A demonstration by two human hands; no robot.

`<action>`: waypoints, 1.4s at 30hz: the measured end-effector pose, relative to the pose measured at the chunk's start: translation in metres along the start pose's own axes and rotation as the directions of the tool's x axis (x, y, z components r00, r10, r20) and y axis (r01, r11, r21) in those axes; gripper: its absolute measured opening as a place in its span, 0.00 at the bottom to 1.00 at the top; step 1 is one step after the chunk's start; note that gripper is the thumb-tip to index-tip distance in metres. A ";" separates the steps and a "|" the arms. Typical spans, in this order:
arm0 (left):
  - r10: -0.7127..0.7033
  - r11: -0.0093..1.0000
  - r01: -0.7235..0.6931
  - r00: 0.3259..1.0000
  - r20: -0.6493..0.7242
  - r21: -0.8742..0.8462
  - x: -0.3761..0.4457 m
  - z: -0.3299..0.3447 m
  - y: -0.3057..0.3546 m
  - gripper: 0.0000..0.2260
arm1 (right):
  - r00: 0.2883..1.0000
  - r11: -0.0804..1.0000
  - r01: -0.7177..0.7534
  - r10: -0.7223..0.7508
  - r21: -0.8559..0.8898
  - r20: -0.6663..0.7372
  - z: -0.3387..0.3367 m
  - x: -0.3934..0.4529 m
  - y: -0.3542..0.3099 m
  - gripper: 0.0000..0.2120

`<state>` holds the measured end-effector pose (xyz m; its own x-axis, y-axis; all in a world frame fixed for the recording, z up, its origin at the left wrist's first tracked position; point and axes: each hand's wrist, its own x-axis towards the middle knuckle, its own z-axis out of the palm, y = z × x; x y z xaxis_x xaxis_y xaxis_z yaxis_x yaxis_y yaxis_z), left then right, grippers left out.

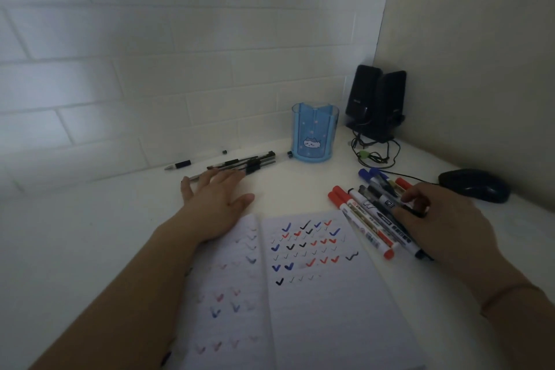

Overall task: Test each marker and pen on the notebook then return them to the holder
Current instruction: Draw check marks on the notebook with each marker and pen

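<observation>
Right hand (pixel 432 219) grasps the marker bundle (pixel 375 219) at right, likely gathering for the empty blue holder (pixel 314 132); left hand (pixel 216 198) flat, released, reaching pens (pixel 243 163) above the notebook (pixel 315 294).

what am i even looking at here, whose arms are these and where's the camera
There is no machine: these are a person's own arms, filmed by one wide-angle camera worn on their head, looking down at a white desk. An open notebook full of coloured tick marks lies in front. The left hand rests flat beside a row of pens. The right hand curls its fingers over a bunch of markers lying on the desk. Behind stands an empty blue holder, with black speakers and a mouse to the right.
</observation>
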<state>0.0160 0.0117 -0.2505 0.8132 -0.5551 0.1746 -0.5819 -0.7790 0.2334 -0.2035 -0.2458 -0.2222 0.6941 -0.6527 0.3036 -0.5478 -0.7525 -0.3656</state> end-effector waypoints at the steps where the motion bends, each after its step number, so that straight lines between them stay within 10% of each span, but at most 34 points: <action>1: -0.010 1.000 0.010 1.000 -0.026 0.001 0.000 0.000 0.000 0.25 | 1.000 1.000 0.019 -0.018 0.010 -0.022 0.000 0.000 -0.001 0.08; 15: -0.122 0.992 0.127 0.965 -0.233 0.004 -0.001 -0.004 -0.001 0.11 | 0.988 0.985 0.126 -0.114 0.117 -0.101 -0.009 -0.012 -0.022 0.04; 19: -0.123 0.970 0.051 0.947 -0.297 -0.237 -0.006 -0.016 0.008 0.11 | 0.960 0.940 0.268 -0.241 0.212 -0.144 -0.015 -0.020 -0.033 0.03; 23: 0.140 0.840 -0.211 0.974 -0.176 -0.500 -0.041 -0.039 0.056 0.10 | 0.942 0.842 0.290 -0.335 0.455 0.019 -0.021 -0.037 -0.054 0.17; 28: 0.594 0.706 -0.561 0.801 -0.068 -0.432 -0.080 -0.040 0.108 0.05 | 0.943 0.446 0.074 -0.323 0.892 0.084 -0.013 -0.048 -0.066 0.19; 42: 0.671 0.632 -0.635 0.735 -0.095 -0.444 -0.071 -0.044 0.098 0.10 | 0.902 0.380 0.182 -0.432 0.907 0.000 -0.013 -0.051 -0.074 0.09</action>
<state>-0.0993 -0.0121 -0.1983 0.2067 -0.9034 0.3757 -0.8869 -0.0108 0.4618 -0.2049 -0.1580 -0.1996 0.8625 -0.2637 0.4320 0.3421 -0.3251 -0.8816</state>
